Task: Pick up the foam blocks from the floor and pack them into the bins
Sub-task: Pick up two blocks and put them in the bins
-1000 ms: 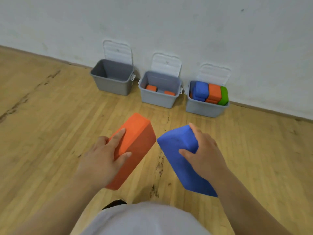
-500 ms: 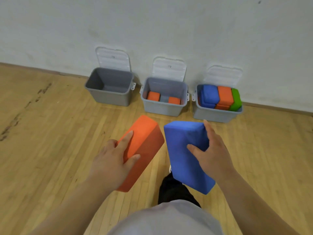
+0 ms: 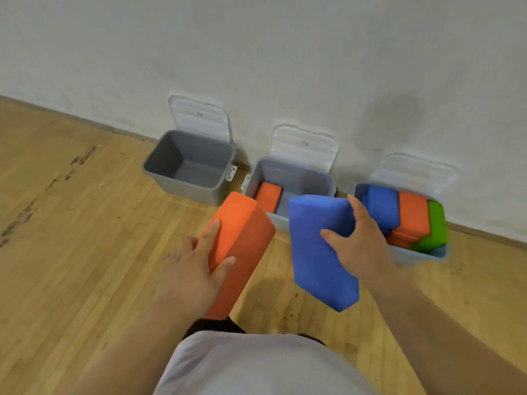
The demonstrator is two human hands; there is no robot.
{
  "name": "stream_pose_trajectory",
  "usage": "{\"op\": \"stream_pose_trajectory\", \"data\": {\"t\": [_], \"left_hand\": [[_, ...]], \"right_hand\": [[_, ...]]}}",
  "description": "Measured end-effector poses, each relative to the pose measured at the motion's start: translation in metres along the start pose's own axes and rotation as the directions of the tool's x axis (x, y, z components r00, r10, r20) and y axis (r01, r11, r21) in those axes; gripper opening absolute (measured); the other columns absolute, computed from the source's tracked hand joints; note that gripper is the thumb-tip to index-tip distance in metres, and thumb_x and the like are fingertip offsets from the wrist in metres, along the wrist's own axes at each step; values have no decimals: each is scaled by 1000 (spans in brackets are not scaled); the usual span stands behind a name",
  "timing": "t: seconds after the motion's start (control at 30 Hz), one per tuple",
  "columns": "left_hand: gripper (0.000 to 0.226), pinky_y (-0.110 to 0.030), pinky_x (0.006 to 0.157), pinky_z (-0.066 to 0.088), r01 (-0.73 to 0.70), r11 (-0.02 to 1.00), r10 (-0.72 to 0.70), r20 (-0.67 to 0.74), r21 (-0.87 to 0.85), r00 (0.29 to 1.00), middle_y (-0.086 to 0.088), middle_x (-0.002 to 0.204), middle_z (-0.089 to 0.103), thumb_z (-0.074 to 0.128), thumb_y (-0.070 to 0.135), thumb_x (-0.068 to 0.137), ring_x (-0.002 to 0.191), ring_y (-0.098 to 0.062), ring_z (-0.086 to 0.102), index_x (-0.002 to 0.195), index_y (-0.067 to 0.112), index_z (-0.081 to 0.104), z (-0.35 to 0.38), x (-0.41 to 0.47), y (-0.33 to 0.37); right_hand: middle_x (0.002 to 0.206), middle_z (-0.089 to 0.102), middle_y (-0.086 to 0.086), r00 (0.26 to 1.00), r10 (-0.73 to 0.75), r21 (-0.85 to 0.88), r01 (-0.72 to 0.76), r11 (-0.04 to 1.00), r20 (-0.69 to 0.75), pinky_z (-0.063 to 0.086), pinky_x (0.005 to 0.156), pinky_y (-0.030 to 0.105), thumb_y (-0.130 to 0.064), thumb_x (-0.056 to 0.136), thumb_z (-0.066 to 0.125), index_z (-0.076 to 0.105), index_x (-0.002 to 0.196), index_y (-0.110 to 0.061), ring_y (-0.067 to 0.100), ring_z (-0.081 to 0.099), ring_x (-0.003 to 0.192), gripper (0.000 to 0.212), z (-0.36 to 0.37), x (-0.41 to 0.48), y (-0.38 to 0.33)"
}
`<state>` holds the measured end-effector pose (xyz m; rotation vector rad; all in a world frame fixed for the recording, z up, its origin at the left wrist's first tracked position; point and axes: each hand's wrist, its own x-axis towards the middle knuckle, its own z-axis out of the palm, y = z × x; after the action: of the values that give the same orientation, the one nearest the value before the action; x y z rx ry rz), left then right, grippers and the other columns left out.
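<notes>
So the wood floor (image 3: 85,252) and white wall (image 3: 256,52) take up most of the view, with three grey bins lined up against the wall, clear lids flipped up behind each. The left bin (image 3: 159,173) has nothing in it, the middle bin (image 3: 322,182) has an orange block (image 3: 268,196) lying on its bottom at the left side, and the right bin (image 3: 422,253) is stuffed with blue, orange and green blocks standing on edge, poking above the rim.

Both hands are carrying a brick-shaped foam block in the air, just in front of the middle bin. The left hand (image 3: 194,269) is wrapped around an orange foam block (image 3: 242,232), fingers on top, thumb on the side face, the block tilted up and away. The right hand (image 3: 359,243) grips a blue foam block (image 3: 316,246) by its right edge, thumb across the front face. That one hangs nearly upright, top corner overlapping the middle bin's front rim. Matte, slightly rounded edges on both.
</notes>
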<state>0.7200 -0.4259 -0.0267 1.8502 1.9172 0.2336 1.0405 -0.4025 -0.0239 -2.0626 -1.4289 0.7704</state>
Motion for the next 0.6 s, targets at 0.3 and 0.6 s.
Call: {"op": "stream_pose_trajectory", "data": {"t": [0.3, 0.6], "left_hand": [[76, -43, 97, 50, -25, 995, 37, 134, -93, 990, -1, 143, 35, 40, 73, 92, 119, -24, 53, 153, 58, -2, 26, 226, 10], [76, -41, 89, 46, -25, 999, 37, 346, -39, 938, -5, 131, 33, 45, 61, 97, 104, -26, 53, 155, 54, -3, 95, 527, -4]], "right_hand": [[161, 36, -5, 978, 210, 22, -211, 977, 14, 40, 108, 36, -43, 86, 79, 18, 161, -37, 21, 39, 145, 97, 48, 178, 4], [163, 32, -7, 893, 448, 14, -448, 894, -31, 38, 112, 39, -49, 87, 77, 17, 161, -36, 20, 36, 147, 96, 157, 409, 20]]}}
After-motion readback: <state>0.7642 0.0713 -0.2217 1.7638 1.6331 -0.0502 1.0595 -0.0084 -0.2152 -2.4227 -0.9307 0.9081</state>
